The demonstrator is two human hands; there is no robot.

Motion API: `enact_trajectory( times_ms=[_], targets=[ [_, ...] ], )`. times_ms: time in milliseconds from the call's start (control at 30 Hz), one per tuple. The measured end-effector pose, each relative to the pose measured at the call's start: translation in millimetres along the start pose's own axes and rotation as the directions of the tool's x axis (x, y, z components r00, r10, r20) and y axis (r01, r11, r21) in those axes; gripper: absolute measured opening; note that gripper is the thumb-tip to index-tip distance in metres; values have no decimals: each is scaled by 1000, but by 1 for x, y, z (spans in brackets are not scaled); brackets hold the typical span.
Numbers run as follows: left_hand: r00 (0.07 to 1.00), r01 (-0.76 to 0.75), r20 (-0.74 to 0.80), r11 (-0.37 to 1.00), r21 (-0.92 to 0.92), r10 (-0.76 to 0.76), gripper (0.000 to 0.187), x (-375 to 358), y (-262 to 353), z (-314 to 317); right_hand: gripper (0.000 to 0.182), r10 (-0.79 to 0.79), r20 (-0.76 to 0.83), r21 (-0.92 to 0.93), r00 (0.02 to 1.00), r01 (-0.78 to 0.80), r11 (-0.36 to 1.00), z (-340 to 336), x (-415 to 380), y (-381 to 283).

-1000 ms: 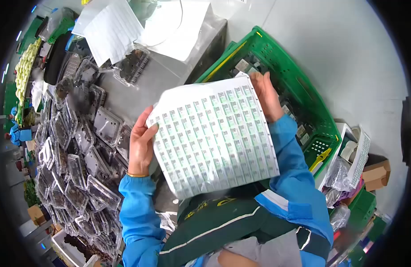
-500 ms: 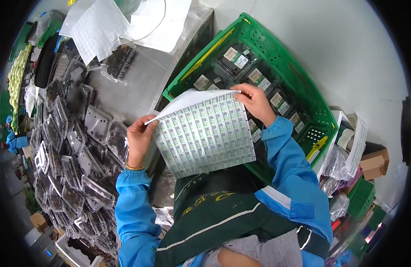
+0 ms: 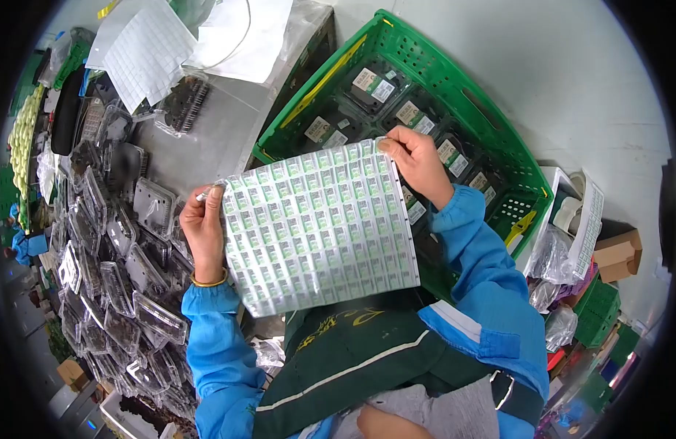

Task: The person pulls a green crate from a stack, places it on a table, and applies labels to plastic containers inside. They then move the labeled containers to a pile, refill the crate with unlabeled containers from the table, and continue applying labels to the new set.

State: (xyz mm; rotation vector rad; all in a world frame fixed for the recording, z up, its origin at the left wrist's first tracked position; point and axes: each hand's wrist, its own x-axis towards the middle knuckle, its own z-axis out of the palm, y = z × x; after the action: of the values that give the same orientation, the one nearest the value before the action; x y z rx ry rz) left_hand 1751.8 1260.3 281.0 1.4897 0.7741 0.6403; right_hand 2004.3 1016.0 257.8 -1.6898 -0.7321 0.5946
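A white sheet of small green-and-grey labels [image 3: 319, 227] is stretched between my two hands, over my apron. My left hand [image 3: 204, 227] pinches its upper left corner between thumb and fingers. At the upper right corner, my right hand [image 3: 418, 162] grips the edge the same way. Behind the sheet stands a green crate [image 3: 491, 124] holding several dark lidded plastic boxes [image 3: 371, 86] with labels on top. The sheet and my right arm hide part of the crate.
To the left is a large pile of clear and dark plastic boxes [image 3: 122, 282] on a metal table [image 3: 221, 117]. More label sheets [image 3: 149, 53] and white paper [image 3: 243, 36] lie at its far end. On the right are a cardboard box [image 3: 617, 256] and plastic bags [image 3: 556, 254].
My left hand has moved left and slightly up, pulling the sheet flatter and wider. The sheet's raised upper edge has come down. My right hand has barely shifted; the view has moved slightly.
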Motion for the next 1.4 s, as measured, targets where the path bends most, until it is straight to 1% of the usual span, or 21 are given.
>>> enact_trajectory(
  times_ms=[33,100,167,233,300,333,433,567,633,667,733,767,833,867,900,1033,1100,1167,1333,1367,1400],
  targets=[
    [1000,2,2,1000,0,-2,14,-1,-1,0,18,-33,4,-82,999,34,996,0,-4,-3],
    [999,-3,-36,999,36,4,13,-4,-6,-2,20,-2,8,-67,1000,3,998,2,-10,-1],
    [998,34,-48,998,55,-31,13,-9,-17,-6,20,141,141,-91,980,-129,988,3,-12,13],
    [998,-55,5,984,170,55,13,-13,-30,-10,16,135,225,-152,965,-102,983,3,-9,23],
    [999,-27,23,987,161,23,13,-19,-38,-11,14,-76,232,-58,970,92,994,7,-8,39],
    [999,-34,23,985,170,31,13,-21,-42,-11,15,-22,313,-161,950,76,984,4,-6,37],
    [999,-42,31,981,192,37,13,-23,-50,-12,14,-82,378,-81,922,121,989,8,-6,50],
    [999,-41,35,980,194,35,12,-27,-53,-11,11,-41,402,-60,915,72,996,8,-10,45],
    [998,-41,52,979,200,31,12,-27,-55,-10,9,-200,395,-158,896,281,947,7,-15,47],
    [999,-29,47,976,218,19,12,-27,-55,-8,9,-196,392,-161,899,277,947,7,-20,43],
    [999,-17,46,972,235,7,13,-28,-56,-5,7,-36,356,-164,934,101,981,6,-28,35],
    [999,-3,37,974,228,-6,13,-29,-57,-4,7,-35,353,-165,935,99,981,5,-29,37],
    [999,12,31,975,223,-19,14,-30,-57,-2,12,44,112,16,993,-46,999,1,-34,50],
    [999,17,28,969,246,-25,14,-32,-56,-2,13,84,-7,202,996,-81,976,-2,-31,68],
    [999,22,24,963,268,-30,14,-33,-56,-3,12,70,-70,284,995,-48,958,-7,-27,75],
    [997,57,28,969,241,-65,15,-36,-59,0,18,84,-254,-50,963,-100,994,1,-18,130],
    [999,28,23,972,235,-34,15,-37,-61,4,22,124,-226,-82,966,-146,986,5,-12,146],
    [999,20,29,969,245,-28,15,-38,-62,4,25,71,-217,-268,974,-129,955,11,-10,155],
    [1000,14,19,967,255,-20,15,-41,-61,3,9,179,-393,-24,902,-205,978,14,-16,156],
    [999,47,7,972,231,-49,16,-43,-59,3,9,180,-393,-28,902,-207,978,18,-20,157],
    [997,79,-6,975,207,-80,16,-45,-58,3,9,62,-436,-260,898,-192,946,22,-23,157]
  ],
)
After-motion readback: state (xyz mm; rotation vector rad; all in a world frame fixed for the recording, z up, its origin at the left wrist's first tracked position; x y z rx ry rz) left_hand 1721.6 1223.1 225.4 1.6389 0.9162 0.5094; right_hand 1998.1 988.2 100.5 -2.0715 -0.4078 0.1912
